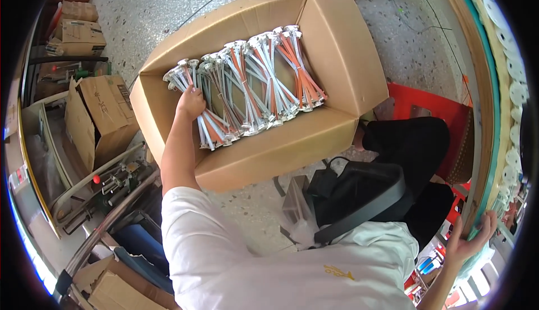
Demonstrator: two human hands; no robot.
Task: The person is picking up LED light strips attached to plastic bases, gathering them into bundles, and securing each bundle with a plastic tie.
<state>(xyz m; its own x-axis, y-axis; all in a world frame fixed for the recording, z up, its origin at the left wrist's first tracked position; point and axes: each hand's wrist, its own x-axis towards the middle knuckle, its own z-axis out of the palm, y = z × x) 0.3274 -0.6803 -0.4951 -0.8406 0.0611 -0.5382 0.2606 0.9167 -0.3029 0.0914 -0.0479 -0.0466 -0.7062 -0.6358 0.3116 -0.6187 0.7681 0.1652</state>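
Note:
A large open cardboard box (264,161) stands on the floor before me. Inside it lies a row of bundles (238,80) of thin grey and orange strands, pinched at the middle and fanned out to whitish, wider ends. My left hand (192,102) reaches into the box, its fingers closed round the middle of the leftmost bundle (210,127). Far off to the right, my right hand (469,245) rests at the edge of a bench (487,141), fingers apart, with nothing I can make out in it.
Machine parts with a red knob (96,179) and cardboard cartons (104,108) crowd the left side. A red plastic crate (415,105) stands right of the box. White rolls (516,94) line the bench. A black bag-like thing (359,189) lies near my legs.

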